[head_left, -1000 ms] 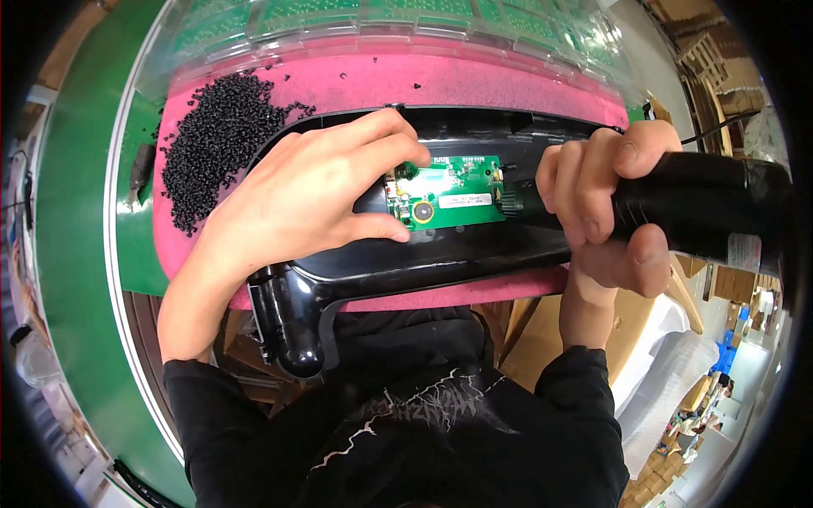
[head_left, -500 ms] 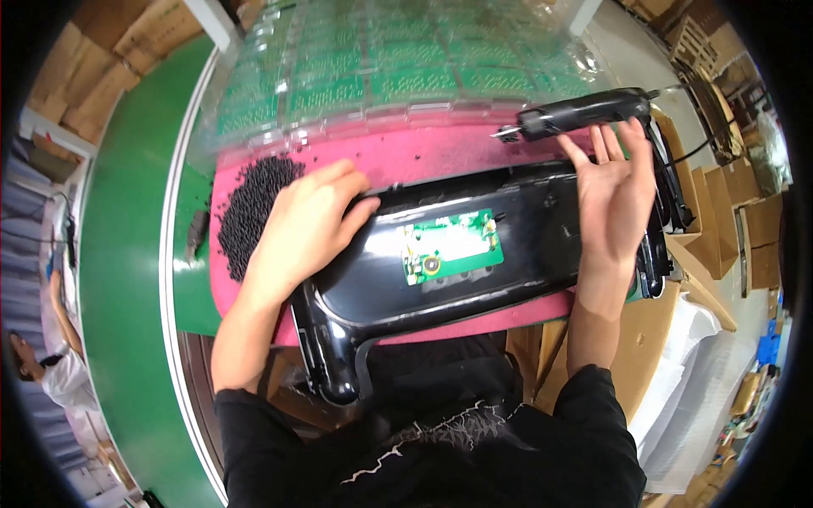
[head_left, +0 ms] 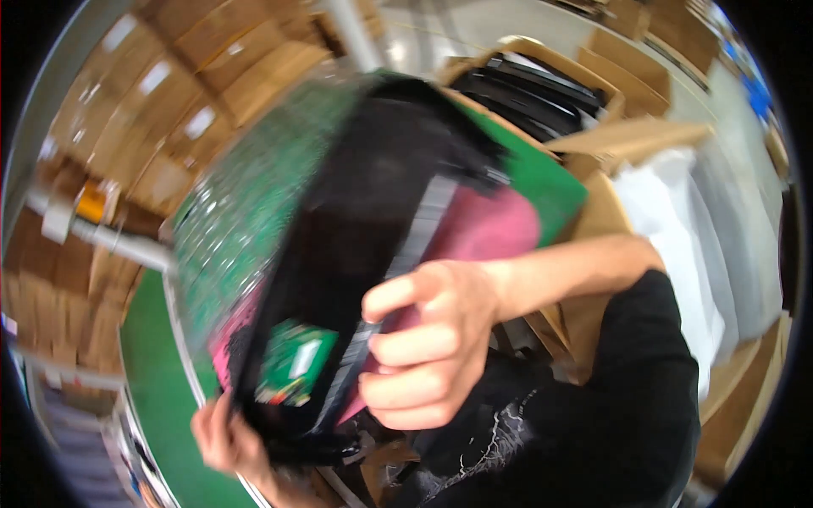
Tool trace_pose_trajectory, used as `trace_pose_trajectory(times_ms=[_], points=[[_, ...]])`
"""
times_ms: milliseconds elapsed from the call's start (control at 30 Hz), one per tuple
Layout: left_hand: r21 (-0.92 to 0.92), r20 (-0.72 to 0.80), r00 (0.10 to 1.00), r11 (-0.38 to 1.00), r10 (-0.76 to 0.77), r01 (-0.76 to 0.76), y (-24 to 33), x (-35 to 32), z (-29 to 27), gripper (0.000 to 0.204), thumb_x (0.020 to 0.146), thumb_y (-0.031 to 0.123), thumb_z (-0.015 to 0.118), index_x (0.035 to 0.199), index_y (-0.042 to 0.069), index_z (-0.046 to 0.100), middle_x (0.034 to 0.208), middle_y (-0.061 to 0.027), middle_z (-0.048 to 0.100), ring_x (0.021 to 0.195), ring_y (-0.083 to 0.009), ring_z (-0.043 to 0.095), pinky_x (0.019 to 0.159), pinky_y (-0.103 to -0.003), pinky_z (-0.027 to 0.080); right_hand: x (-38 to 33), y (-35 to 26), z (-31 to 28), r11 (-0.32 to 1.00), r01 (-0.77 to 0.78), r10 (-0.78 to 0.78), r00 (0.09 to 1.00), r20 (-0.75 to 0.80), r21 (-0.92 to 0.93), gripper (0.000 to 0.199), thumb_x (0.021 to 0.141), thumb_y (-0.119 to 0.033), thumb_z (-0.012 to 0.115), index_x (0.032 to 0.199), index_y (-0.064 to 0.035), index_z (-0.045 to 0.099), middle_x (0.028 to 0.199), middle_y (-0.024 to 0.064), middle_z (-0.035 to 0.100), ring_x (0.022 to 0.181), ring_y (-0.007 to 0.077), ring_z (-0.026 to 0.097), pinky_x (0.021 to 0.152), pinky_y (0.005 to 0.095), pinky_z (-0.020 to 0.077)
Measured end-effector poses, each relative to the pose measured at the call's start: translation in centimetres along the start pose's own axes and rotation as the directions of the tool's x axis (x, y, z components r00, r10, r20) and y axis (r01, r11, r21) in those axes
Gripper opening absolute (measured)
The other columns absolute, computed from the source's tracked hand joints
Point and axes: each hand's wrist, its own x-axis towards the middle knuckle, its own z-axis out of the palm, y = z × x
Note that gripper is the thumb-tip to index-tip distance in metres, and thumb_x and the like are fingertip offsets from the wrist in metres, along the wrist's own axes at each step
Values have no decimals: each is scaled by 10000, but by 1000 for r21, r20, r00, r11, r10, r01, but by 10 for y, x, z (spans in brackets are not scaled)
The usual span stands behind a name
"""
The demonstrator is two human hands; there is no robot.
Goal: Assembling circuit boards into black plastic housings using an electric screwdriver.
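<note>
A long black plastic housing (head_left: 339, 212) is raised at a slant over the table, blurred by motion. Its far end points up and away to the right. In its near end lies a green circuit board (head_left: 296, 364). My left hand (head_left: 227, 440) grips the lower left corner, its fingers partly hidden behind the plastic. Along the right-hand long edge, my right hand (head_left: 428, 343) has its fingers curled, gripping the rim. Underneath shows part of a pink mat (head_left: 495, 224).
Clear plastic trays (head_left: 246, 186) with green boards cover the table's far left side. Past the table's right end stands an open carton (head_left: 616, 106) holding black plastic parts (head_left: 525, 97). White sheeting (head_left: 669, 245) hangs at right. Stacked cartons (head_left: 127, 76) fill the back left.
The housing has been lifted off the mat and swung to a steep slant. Both hands now grip it; my right hand was spread before. The view has turned, and the black electric screwdriver no longer shows.
</note>
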Motion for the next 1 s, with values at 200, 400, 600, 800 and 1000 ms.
trace_pose_trajectory(times_ms=[200, 400, 600, 800, 1000], points=[[23, -303, 867, 907, -395, 421, -63, -54, -34, 409, 898, 141, 707, 1244, -17, 557, 1172, -164, 626, 1028, -262, 603, 902, -392, 477, -56, 51, -113, 909, -131, 259, 921, 290, -396, 342, 739, -122, 637, 1074, -130, 565, 1106, 96, 527, 999, 266, 478, 831, 408, 442], [-78, -275, 893, 934, -356, 348, -52, -41, -12, 407, 900, 151, 704, 1241, -16, 559, 1166, -159, 627, 1028, -259, 601, 906, -391, 473, -99, 17, -272, 177, -389, 769, 627, -120, -904, 474, 732, -24, 634, 1185, -35, 494, 1184, 195, 477, 1106, 367, 457, 969, 437, 381], [-160, -271, 907, 945, -321, 286, -55, -25, 1, 405, 902, 162, 702, 1238, -14, 561, 1159, -153, 629, 1027, -257, 599, 911, -390, 468, -190, -61, -439, -599, -162, 779, 109, -617, -784, 603, 842, -273, 636, 1354, -25, 434, 1344, 233, 481, 1244, 417, 455, 1032, 491, 401], [-249, -262, 909, 932, -325, 262, -39, -23, 20, 404, 904, 173, 700, 1235, -13, 563, 1153, -148, 630, 1026, -254, 597, 915, -389, 463, -261, -179, -484, -759, -557, 650, -627, -429, -337, 845, 879, -513, 627, 1414, 84, 360, 1405, 278, 483, 1353, 371, 431, 1118, 405, 344], [-292, -274, 916, 933, -291, 209, -37, -14, 11, 403, 906, 184, 697, 1233, -12, 566, 1147, -143, 631, 1025, -252, 595, 920, -388, 459, -162, -143, -381, -682, -343, 713, -506, -484, -646, 630, 892, -444, 597, 1381, -62, 487, 1238, 287, 600, 1188, 378, 569, 1007, 441, 445]])
